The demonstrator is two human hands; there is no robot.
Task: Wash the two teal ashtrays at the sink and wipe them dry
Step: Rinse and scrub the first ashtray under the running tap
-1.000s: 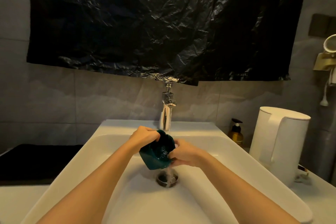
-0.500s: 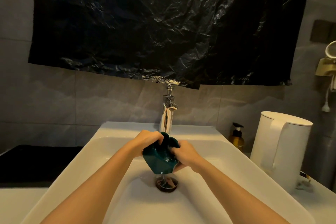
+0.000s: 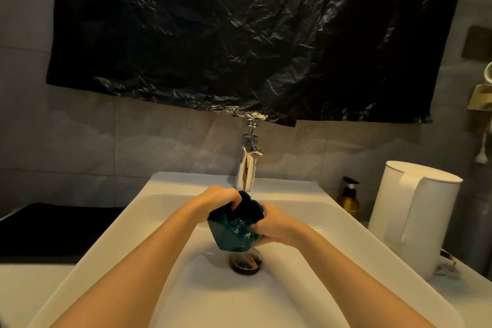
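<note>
Since half a second ago the right hand (image 3: 271,226) has slid down from the top rim of the teal ashtray (image 3: 231,234) to its right side. The ashtray now sits a little lower over the sink (image 3: 170,221), just below the faucet (image 3: 247,168).

What could go wrong, from the big thing to the small. The sink is hard, and the ashtray is held in the air above the drain (image 3: 246,262), resting on nothing. If it slips, I think it will strike the basin and may chip; the cause would be wet skin on a smooth wet surface. The ashtray is tilted with its hollow toward the camera, and water shines inside. More tilt could throw this water over the edge, toward the white kettle (image 3: 415,221) on the right. Only one ashtray is visible, and I cannot tell where the second one is.

Both forearms reach forward and meet at the ashtray. The left hand (image 3: 221,200) grips the upper left rim, with fingers curled over the edge. The right hand holds the right side, its fingers curled under it and the thumb near the hollow, probably for rubbing.
</note>
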